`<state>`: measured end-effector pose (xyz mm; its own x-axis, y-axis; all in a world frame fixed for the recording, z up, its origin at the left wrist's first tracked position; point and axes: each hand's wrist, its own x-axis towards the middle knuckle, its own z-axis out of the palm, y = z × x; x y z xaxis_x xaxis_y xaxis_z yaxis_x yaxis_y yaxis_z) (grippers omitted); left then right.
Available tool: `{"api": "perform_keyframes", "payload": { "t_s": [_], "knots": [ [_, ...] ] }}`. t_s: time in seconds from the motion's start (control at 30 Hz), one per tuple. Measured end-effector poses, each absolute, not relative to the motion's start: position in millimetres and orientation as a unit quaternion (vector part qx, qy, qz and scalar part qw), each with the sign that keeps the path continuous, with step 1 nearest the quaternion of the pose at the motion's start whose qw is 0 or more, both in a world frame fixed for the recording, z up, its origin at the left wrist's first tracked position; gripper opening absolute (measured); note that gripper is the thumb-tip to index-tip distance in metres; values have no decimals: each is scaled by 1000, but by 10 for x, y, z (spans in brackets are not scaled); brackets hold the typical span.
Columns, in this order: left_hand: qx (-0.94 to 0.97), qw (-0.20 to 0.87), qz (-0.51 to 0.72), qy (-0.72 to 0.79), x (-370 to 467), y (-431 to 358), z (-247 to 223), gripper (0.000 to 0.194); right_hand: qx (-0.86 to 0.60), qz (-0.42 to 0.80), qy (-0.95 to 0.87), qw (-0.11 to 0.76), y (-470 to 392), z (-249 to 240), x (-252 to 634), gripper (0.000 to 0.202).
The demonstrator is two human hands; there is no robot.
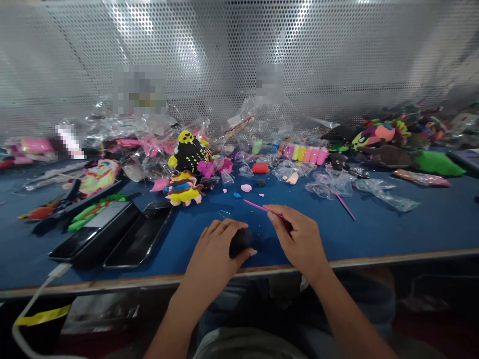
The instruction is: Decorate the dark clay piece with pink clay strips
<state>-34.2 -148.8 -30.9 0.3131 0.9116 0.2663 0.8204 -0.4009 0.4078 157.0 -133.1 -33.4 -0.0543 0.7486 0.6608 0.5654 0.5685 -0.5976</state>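
Black clay lump [240, 242], probably clay, lies near the blue table's front edge [374, 262], gripped by the left hand [217, 249]; the right hand [299, 239] pinches a pink stick [258, 205]; bare table lies right.

you have bare blue table [392, 229] to your right; two phones [112, 237] block your left, clay figures [183, 189] and plastic bags [329, 182] crowd ahead.

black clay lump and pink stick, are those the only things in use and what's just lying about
In use:
- black clay lump, under the left hand
- pink stick, in the right hand

Lying about:
- two phones
- clay figures
- plastic bags
- second pink stick
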Motion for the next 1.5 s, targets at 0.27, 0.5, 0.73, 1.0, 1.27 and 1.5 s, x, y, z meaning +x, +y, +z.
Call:
{"api": "perform_keyframes", "payload": {
  "t_s": [0.27, 0.5, 0.73, 1.0, 1.27, 1.5],
  "knots": [
    [813, 113, 265, 506, -541, -1540, -292, 53, -489, 97, -698, 514, -1347, -307, 1594, 21],
    [862, 26, 244, 443, -549, -1574, -333, 34, -502, 101, -686, 518, -1345, -290, 1597, 23],
    [856, -1, 236, 459, -529, -1589, -338, 36, -499, 107, -687, 517, -1346, -290, 1606, 22],
    [860, -14, 208, 466, -515, -1590, -331, 39, -496, 105, -686, 522, -1349, -300, 1608, 22],
    [845, -23, 247, 474, -519, -1604, -349, 34, -496, 105, -688, 519, -1342, -290, 1610, 22],
    [821, 46, 259, 506, -516, -1575, -336, 39, -502, 107, -687, 515, -1354, -284, 1606, 22]
  ]
}}
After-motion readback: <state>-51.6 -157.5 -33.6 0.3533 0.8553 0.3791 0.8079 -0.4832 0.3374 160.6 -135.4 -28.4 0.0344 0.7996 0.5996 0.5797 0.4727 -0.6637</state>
